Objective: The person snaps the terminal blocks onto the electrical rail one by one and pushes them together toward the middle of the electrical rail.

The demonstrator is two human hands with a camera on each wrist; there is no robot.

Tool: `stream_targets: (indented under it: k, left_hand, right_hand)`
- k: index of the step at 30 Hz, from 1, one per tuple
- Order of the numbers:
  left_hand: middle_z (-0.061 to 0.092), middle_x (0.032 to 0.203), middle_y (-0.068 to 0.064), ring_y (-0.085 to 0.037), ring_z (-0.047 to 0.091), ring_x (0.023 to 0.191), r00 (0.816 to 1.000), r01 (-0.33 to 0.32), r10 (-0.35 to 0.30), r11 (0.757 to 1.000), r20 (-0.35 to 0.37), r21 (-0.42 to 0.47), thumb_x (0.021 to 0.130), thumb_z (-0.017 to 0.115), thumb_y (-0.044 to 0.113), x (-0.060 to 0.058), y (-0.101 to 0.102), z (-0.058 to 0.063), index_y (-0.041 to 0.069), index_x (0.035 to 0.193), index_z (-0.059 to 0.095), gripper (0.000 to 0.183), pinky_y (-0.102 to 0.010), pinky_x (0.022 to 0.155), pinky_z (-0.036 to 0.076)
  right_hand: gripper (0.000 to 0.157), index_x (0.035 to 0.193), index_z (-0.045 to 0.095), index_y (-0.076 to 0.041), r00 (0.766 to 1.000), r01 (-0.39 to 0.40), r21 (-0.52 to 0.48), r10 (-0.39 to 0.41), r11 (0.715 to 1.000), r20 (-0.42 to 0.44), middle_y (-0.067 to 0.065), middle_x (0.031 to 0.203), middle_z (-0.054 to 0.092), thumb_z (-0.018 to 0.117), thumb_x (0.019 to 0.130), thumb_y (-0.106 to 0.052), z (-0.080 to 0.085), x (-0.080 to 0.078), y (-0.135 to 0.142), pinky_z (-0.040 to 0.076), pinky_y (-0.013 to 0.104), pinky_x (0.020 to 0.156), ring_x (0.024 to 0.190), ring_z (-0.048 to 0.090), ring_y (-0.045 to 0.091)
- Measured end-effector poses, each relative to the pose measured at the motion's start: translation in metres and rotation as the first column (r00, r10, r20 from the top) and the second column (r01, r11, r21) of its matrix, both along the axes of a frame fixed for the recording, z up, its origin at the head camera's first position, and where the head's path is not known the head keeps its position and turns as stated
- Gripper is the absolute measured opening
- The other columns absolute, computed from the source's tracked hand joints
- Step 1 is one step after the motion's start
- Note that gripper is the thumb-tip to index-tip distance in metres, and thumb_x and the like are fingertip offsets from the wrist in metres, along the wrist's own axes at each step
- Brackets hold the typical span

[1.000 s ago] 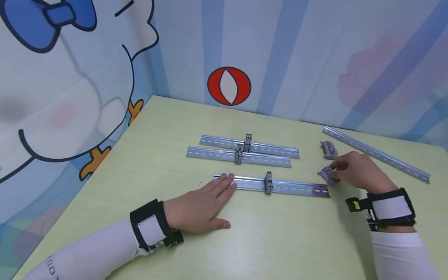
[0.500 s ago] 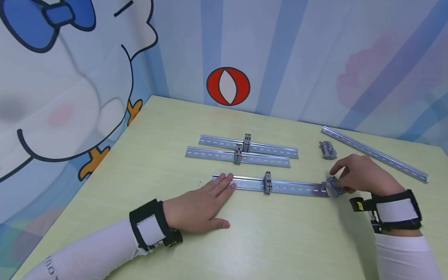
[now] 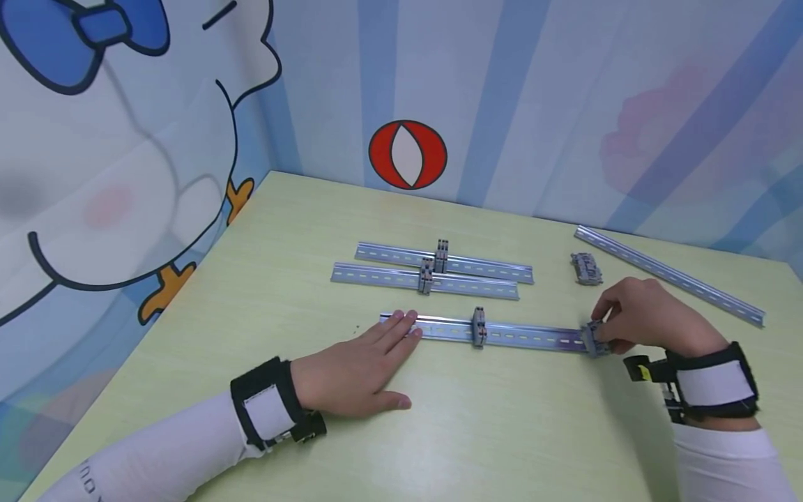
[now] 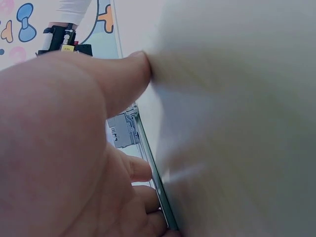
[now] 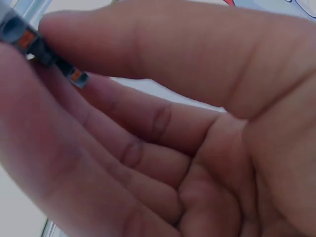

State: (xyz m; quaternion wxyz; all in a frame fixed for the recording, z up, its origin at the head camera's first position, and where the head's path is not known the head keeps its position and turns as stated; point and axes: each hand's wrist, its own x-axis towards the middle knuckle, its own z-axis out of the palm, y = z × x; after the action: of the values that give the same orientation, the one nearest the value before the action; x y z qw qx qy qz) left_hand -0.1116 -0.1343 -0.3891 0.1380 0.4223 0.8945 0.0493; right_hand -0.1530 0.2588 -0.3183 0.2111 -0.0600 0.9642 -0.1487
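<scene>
In the head view, a slotted metal DIN rail (image 3: pixel 533 337) lies nearest the person, with grey terminal blocks (image 3: pixel 479 328) standing upright near its middle. My left hand (image 3: pixel 357 369) lies flat with straight fingers over the rail's left end, the thumb spread out on the table. At the opposite end, my right hand (image 3: pixel 655 317) pinches a grey terminal block (image 3: pixel 592 339) between thumb and fingers. That block sits at the rail's right tip; whether it is hooked on cannot be told. Orange spots show on the pinched terminal block (image 5: pixel 27 40) in the right wrist view.
Two more DIN rails (image 3: pixel 483 268) (image 3: pixel 370 273) lie behind, each bearing upright terminal blocks (image 3: pixel 442 256) (image 3: pixel 426 276). A loose terminal block (image 3: pixel 586 269) rests at the back right. Beyond it a bare DIN rail (image 3: pixel 671 275) lies slanted near the wall.
My right hand has brought the terminal block from behind the rail's right end round and onto that end, turning it on the way. The left hand has stayed in place.
</scene>
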Motion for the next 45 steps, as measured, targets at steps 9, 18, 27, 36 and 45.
stream_targets:
  k: [9,18,27,36,45]
  left_hand:
    - [-0.003,0.167,-0.012,-0.027,-0.002,0.153,1.000,-0.002,0.002,1.000,0.003,0.002,0.096,0.045,0.059,-0.001,0.001,-0.001,0.007,0.158,0.010,0.088,-0.041,0.124,0.016]
    - [-0.003,0.167,-0.013,-0.028,-0.004,0.153,1.000,0.008,-0.008,1.000,-0.012,0.003,0.096,0.044,0.060,-0.004,0.001,-0.001,0.007,0.158,0.009,0.089,-0.042,0.124,0.014]
    - [-0.005,0.167,-0.012,-0.026,-0.005,0.153,1.000,0.004,-0.004,1.000,-0.006,0.003,0.095,0.045,0.061,-0.007,0.002,-0.003,0.008,0.159,0.008,0.090,-0.042,0.124,0.014]
    - [-0.005,0.167,-0.012,-0.027,-0.005,0.153,1.000,0.002,-0.002,1.000,-0.002,0.008,0.096,0.044,0.061,-0.007,0.001,-0.004,0.008,0.159,0.008,0.090,-0.041,0.124,0.014]
    - [-0.005,0.167,-0.011,-0.027,-0.004,0.153,1.000,0.002,-0.002,1.000,0.011,0.000,0.096,0.045,0.061,-0.002,0.003,-0.002,0.008,0.159,0.008,0.090,-0.041,0.124,0.014]
  right_hand:
    - [0.023,0.098,0.071,0.009,0.999,0.020,-0.020,-0.021,1.000,-0.043,0.010,0.073,0.075,0.069,0.081,-0.007,-0.005,0.000,-0.013,0.058,0.031,0.056,0.057,0.070,0.012]
    - [0.015,0.088,0.075,0.006,0.993,0.028,-0.007,-0.029,1.000,-0.113,0.011,0.069,0.075,0.068,0.080,-0.005,-0.007,-0.002,-0.018,0.056,0.031,0.053,0.052,0.068,0.012]
    - [0.015,0.089,0.075,0.007,0.992,0.032,-0.011,-0.033,0.999,-0.126,0.011,0.068,0.075,0.069,0.080,-0.003,-0.009,-0.003,-0.018,0.056,0.030,0.052,0.052,0.067,0.012]
    - [0.016,0.091,0.075,0.008,0.992,0.033,0.015,-0.031,0.999,-0.122,0.012,0.070,0.074,0.069,0.081,-0.003,-0.009,-0.003,-0.021,0.056,0.031,0.053,0.053,0.067,0.013]
    - [0.044,0.123,0.064,0.008,0.994,-0.001,-0.230,0.027,0.973,0.107,0.014,0.100,0.078,0.065,0.094,-0.025,-0.004,0.000,0.022,0.063,0.034,0.072,0.083,0.077,0.018]
